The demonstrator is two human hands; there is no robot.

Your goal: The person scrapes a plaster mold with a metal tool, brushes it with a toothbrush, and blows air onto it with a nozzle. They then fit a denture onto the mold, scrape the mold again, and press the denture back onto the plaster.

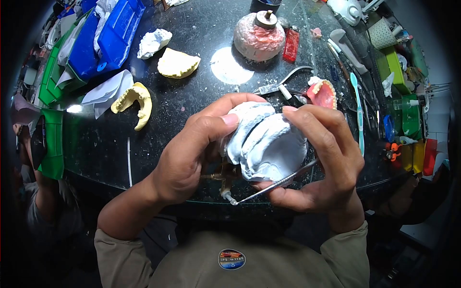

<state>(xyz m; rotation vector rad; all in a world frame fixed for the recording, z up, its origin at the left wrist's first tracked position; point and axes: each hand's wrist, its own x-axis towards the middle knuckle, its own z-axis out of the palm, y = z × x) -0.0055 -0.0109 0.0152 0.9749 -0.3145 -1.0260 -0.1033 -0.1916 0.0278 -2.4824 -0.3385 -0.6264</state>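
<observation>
White, paired plaster dental casts (274, 148) pinched between thumb and fingers of left hand (185, 146) and right hand (331, 156) over black tabletop (96, 149); some left fingers hidden, slender metal tool (283, 180) partly covered

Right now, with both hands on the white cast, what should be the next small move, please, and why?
Probably let the left hand support the white cast alone, freeing the right hand to guide the metal tool: that hand holds the tool while also touching the cast, and the tool's tip points away from it.
</observation>
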